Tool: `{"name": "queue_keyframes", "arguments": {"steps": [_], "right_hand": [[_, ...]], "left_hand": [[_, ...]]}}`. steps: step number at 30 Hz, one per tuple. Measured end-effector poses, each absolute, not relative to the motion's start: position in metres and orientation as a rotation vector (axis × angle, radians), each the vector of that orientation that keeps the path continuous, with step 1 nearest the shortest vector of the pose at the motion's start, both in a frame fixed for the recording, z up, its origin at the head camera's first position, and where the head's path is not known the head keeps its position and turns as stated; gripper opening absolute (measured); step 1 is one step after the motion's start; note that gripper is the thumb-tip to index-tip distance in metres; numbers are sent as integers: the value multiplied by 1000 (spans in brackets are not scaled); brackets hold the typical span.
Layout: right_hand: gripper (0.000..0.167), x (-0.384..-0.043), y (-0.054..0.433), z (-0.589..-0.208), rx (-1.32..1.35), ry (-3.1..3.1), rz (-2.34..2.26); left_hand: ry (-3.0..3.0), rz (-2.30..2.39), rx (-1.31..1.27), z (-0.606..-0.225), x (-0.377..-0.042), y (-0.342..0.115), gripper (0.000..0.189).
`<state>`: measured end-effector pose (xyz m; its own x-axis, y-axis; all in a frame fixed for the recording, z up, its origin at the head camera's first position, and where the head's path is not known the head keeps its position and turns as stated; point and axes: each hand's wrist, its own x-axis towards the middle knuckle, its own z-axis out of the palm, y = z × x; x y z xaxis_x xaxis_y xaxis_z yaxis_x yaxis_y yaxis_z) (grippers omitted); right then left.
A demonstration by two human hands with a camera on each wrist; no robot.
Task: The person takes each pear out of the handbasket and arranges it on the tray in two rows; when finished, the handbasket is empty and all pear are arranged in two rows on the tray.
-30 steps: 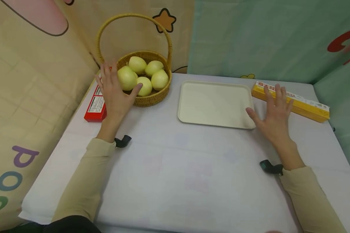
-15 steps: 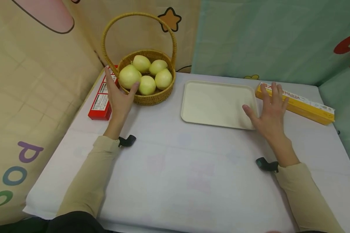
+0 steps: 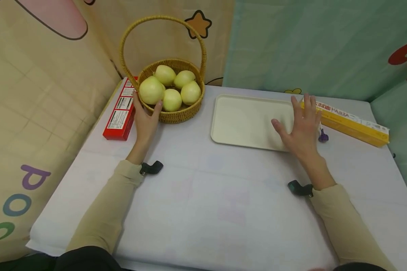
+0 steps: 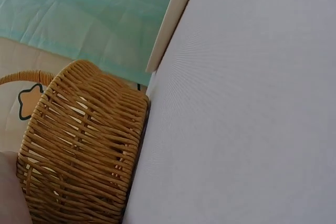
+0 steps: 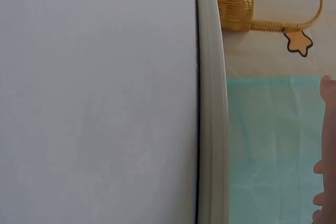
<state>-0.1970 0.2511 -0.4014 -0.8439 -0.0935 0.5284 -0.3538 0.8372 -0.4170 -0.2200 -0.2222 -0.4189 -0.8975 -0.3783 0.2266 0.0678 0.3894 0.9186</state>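
A woven wicker basket (image 3: 176, 117) with a tall hoop handle holds several pale green, apple-like fruits (image 3: 151, 90). My left hand (image 3: 145, 124) is at its front left side, thumb by the front rim and the other fingers along the outer left wall. Part of that hand shows beside the wicker wall (image 4: 84, 150) in the left wrist view; whether it grips is unclear. Over the right end of a cream rectangular tray (image 3: 247, 120) hovers my right hand (image 3: 302, 137), fingers spread and holding nothing.
Left of the basket lies a red box (image 3: 119, 116) with white labels. A yellow pasta box (image 3: 356, 128) lies at the back right, with a small purple object (image 3: 323, 136) before it. Fabric curtains (image 3: 305, 45) hang behind the white-covered table (image 3: 217, 210).
My left hand has come down from above to the basket's left side. My right hand has shifted left over the tray, uncovering the small purple object.
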Motion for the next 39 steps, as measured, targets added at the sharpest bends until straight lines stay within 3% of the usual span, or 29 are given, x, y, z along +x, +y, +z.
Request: {"name": "queue_keyframes", "arguments": {"steps": [14, 39], "right_hand": [[95, -227, 169, -395, 448, -2612, 957], [90, -257, -15, -349, 670, -2732, 1286]], "left_hand": [[-2261, -1602, 244, -428, -220, -226, 94], [-2223, -1674, 223, -427, -218, -228, 84]]}}
